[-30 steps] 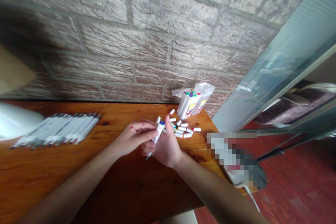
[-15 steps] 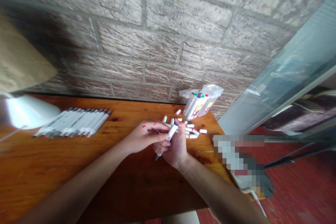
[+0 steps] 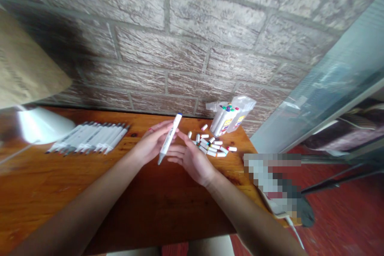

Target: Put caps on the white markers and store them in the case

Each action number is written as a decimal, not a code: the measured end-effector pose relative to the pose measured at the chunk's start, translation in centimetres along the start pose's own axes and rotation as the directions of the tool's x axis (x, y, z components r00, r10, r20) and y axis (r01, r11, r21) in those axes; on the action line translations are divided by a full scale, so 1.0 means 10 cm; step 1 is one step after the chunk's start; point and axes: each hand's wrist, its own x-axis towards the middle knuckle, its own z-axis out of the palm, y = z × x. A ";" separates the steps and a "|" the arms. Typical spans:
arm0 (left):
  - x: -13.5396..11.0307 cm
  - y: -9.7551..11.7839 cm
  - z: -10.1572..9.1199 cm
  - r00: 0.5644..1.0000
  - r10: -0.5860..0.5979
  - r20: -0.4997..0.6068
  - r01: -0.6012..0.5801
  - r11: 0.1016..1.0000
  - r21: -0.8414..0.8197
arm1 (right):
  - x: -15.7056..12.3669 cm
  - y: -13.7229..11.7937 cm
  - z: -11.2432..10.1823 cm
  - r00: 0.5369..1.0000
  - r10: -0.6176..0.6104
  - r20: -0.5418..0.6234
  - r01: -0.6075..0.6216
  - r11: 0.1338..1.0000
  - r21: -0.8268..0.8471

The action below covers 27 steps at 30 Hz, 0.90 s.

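Note:
A white marker (image 3: 168, 139) with a blue top end is held upright and tilted over the wooden table (image 3: 90, 192). My left hand (image 3: 150, 143) grips its shaft from the left. Right beside it my right hand (image 3: 189, 157) has its fingers loosely spread, fingertips near the marker, palm up. Several loose marker caps (image 3: 211, 147) lie just beyond my right hand. A row of several uncapped white markers (image 3: 90, 143) lies flat at the left.
A clear plastic pack of markers (image 3: 228, 119) leans on the brick wall at the table's far right corner. A white lamp base (image 3: 39, 125) stands far left. The table's right edge drops to a red floor; a glass panel rises there.
The marker went from both hands, low between them, to my left hand alone, raised and shifted left. My right hand let go and its fingers spread.

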 end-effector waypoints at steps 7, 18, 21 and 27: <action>0.04 -0.07 0.00 0.998 -0.058 0.002 0.058 0.997 -0.050 | 0.02 -0.08 -0.32 0.875 -0.484 -0.014 0.351 0.655 -0.669; -0.01 -0.15 0.02 0.989 -0.088 0.119 0.086 0.996 0.022 | -0.03 -0.11 -0.34 0.755 -0.483 0.444 0.557 0.113 -0.823; 0.00 -0.17 0.03 0.988 -0.092 0.124 0.096 0.995 -0.025 | -0.06 -0.09 -0.31 0.722 -0.553 0.415 0.529 0.055 -0.847; 0.06 -0.15 -0.01 0.993 -0.097 0.062 0.101 0.993 -0.066 | -0.19 -0.72 -0.28 0.428 -0.902 0.055 0.307 0.088 -0.948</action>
